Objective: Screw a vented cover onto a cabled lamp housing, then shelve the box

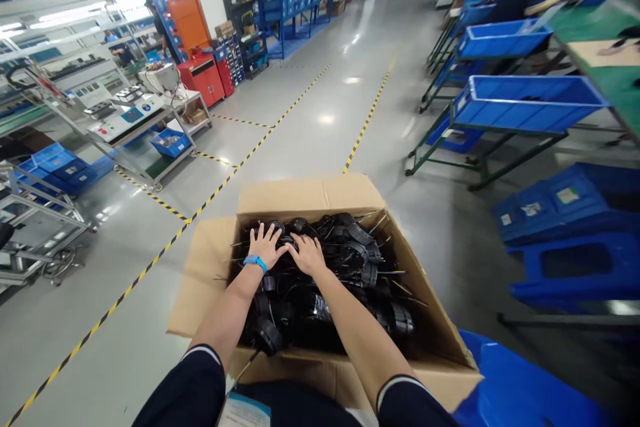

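Observation:
An open cardboard box (313, 193) stands right in front of me, its flaps folded outward. Inside lies a heap of black round parts with cables (355, 257), some wire ends poking past the walls. My left hand (266, 248), with a blue band on the wrist, rests palm down on the heap near the far left corner, fingers spread. Beside it my right hand (307, 255) lies on the same parts, fingers stretched out, the two thumbs almost touching. Neither hand grasps a part; what lies under the palms is hidden.
Blue bins (530, 103) on wheeled green stands line the right, near a green worktable (600, 90) where a person sits. Blue stools (575, 267) are at near right. Yellow-black floor tape (190, 219) crosses the grey floor. A red cabinet (203, 79) stands farther left.

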`<state>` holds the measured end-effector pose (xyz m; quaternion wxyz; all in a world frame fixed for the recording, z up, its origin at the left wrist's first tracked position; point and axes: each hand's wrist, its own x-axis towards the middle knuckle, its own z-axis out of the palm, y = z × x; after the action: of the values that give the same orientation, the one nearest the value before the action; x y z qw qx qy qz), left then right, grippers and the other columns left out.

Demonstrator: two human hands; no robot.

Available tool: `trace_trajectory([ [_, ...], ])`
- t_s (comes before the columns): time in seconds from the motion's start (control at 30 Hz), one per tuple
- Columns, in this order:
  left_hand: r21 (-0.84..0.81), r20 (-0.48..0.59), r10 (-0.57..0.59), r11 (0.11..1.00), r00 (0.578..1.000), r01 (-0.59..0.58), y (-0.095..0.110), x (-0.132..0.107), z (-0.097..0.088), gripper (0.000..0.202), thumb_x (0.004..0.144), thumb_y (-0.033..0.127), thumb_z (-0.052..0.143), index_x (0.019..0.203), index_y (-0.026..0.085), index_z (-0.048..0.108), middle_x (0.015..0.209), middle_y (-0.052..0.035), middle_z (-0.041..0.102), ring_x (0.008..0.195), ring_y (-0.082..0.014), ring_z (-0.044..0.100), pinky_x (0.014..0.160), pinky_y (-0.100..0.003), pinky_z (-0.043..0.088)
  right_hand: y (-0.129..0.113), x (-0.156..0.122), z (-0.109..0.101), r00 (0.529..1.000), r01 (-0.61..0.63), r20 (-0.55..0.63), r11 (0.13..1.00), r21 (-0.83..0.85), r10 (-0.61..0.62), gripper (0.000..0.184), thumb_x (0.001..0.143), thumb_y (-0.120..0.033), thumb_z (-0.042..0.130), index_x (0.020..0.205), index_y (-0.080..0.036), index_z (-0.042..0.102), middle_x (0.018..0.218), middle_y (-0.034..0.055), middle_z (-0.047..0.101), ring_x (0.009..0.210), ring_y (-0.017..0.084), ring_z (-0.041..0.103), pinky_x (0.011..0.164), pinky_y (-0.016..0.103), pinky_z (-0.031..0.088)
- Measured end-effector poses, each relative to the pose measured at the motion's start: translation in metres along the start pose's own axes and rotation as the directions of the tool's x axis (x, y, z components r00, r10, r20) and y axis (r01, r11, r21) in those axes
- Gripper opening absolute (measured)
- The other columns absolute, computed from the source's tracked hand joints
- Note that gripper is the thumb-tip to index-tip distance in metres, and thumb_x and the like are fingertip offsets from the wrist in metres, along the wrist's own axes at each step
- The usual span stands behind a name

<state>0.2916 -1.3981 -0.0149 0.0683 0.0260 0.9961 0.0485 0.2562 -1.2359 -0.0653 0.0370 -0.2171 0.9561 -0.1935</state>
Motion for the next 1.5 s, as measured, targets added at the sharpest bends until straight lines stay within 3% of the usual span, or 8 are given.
trace_trajectory([
  [0.47, 0.038, 0.026, -0.013, 0.999, 1.000, 0.012, -0.008, -0.004, 0.016, 0.083, 0.095, 0.073, 0.030, 0.159, 0.022, 0.029, 0.168, -0.0112, 0.020, 0.156, -0.0395, 0.011, 0.123, -0.067, 0.011, 0.022, -0.039, 0.009, 0.990, 0.032, -0.137, 0.999, -0.027, -0.036, 0.061, 0.102, -0.052, 0.046, 0.155, -0.022, 0.037, 0.161, 0.0122, 0.028, 0.151, 0.029, 0.023, 0.125, 0.056, 0.019],
  [0.7, 0.012, 0.059, 0.282, 0.959, 0.958, -0.283, 0.003, -0.054, 0.039, 0.086, 0.088, 0.077, 0.046, 0.159, 0.032, 0.027, 0.169, -0.0053, 0.017, 0.156, -0.0371, 0.016, 0.121, -0.068, 0.022, 0.068, -0.081, 0.002, 0.982, 0.126, -0.136, 0.991, -0.034, -0.129, 0.055, 0.099, -0.052, 0.054, 0.144, -0.021, 0.053, 0.155, 0.0118, 0.040, 0.149, 0.030, 0.029, 0.123, 0.058, 0.022],
  [0.87, 0.062, 0.100, 0.336, 0.937, 0.936, -0.343, 0.007, -0.064, 0.021, 0.090, 0.088, 0.075, 0.048, 0.159, 0.025, 0.027, 0.169, -0.0135, 0.013, 0.155, -0.0440, 0.011, 0.119, -0.073, 0.016, 0.034, -0.103, -0.004, 0.979, -0.020, -0.201, 0.996, 0.091, 0.038, 0.054, 0.097, -0.044, 0.061, 0.143, -0.018, 0.051, 0.154, 0.0134, 0.038, 0.147, 0.031, 0.031, 0.122, 0.061, 0.021],
  [1.0, 0.098, 0.054, 0.606, 0.788, 0.794, -0.608, 0.017, -0.088, -0.015, 0.082, 0.090, 0.075, 0.045, 0.158, 0.031, 0.032, 0.167, -0.0088, 0.025, 0.154, -0.0418, 0.019, 0.118, -0.071, 0.022, -0.014, -0.209, 0.000, 0.911, -0.268, -0.256, 0.935, 0.233, 0.325, 0.037, 0.099, -0.038, 0.057, 0.131, -0.018, 0.061, 0.136, 0.0100, 0.056, 0.131, 0.023, 0.050, 0.115, 0.050, 0.039],
  [1.1, 0.134, 0.055, 0.786, 0.605, 0.616, -0.784, 0.024, -0.099, -0.032, 0.070, 0.096, 0.065, 0.044, 0.155, 0.026, 0.040, 0.162, -0.0094, 0.038, 0.151, -0.0388, 0.028, 0.120, -0.067, 0.024, -0.060, -0.313, 0.043, 0.686, -0.614, -0.180, 0.694, 0.376, 0.705, 0.026, 0.100, -0.035, 0.057, 0.113, -0.015, 0.066, 0.115, 0.0073, 0.064, 0.112, 0.018, 0.059, 0.104, 0.042, 0.049],
  [1.2, 0.170, 0.108, 0.887, 0.428, 0.449, -0.888, 0.045, -0.108, -0.024, 0.073, 0.094, 0.060, 0.052, 0.155, 0.022, 0.040, 0.163, -0.0133, 0.035, 0.150, -0.0390, 0.030, 0.121, -0.063, 0.024, -0.117, -0.412, 0.104, 0.205, -0.867, 0.034, 0.165, 0.471, 0.978, 0.027, 0.100, -0.037, 0.059, 0.109, -0.013, 0.064, 0.108, 0.0067, 0.064, 0.100, 0.016, 0.062, 0.094, 0.037, 0.055],
  [1.33, 0.234, 0.179, 0.925, 0.291, 0.336, -0.928, 0.074, -0.133, 0.011, 0.071, 0.091, 0.051, 0.060, 0.151, 0.016, 0.048, 0.161, -0.0214, 0.033, 0.147, -0.0480, 0.029, 0.113, -0.062, 0.038, -0.211, -0.510, 0.174, -0.370, -0.757, 0.378, -0.511, 0.407, 0.849, 0.029, 0.099, -0.040, 0.059, 0.113, -0.014, 0.062, 0.108, 0.0073, 0.062, 0.095, 0.014, 0.062, 0.085, 0.032, 0.057],
  [1.5, 0.349, 0.127, 0.956, 0.208, 0.266, -0.914, 0.078, -0.146, 0.033, 0.060, 0.094, 0.052, 0.053, 0.141, 0.015, 0.059, 0.160, -0.0239, 0.033, 0.147, -0.0588, 0.017, 0.095, -0.069, 0.049, -0.294, -0.550, 0.232, -0.565, -0.499, 0.530, -0.773, 0.391, 0.632, 0.034, 0.099, -0.040, 0.060, 0.119, -0.013, 0.060, 0.113, 0.0083, 0.061, 0.098, 0.016, 0.062, 0.086, 0.034, 0.058],
])
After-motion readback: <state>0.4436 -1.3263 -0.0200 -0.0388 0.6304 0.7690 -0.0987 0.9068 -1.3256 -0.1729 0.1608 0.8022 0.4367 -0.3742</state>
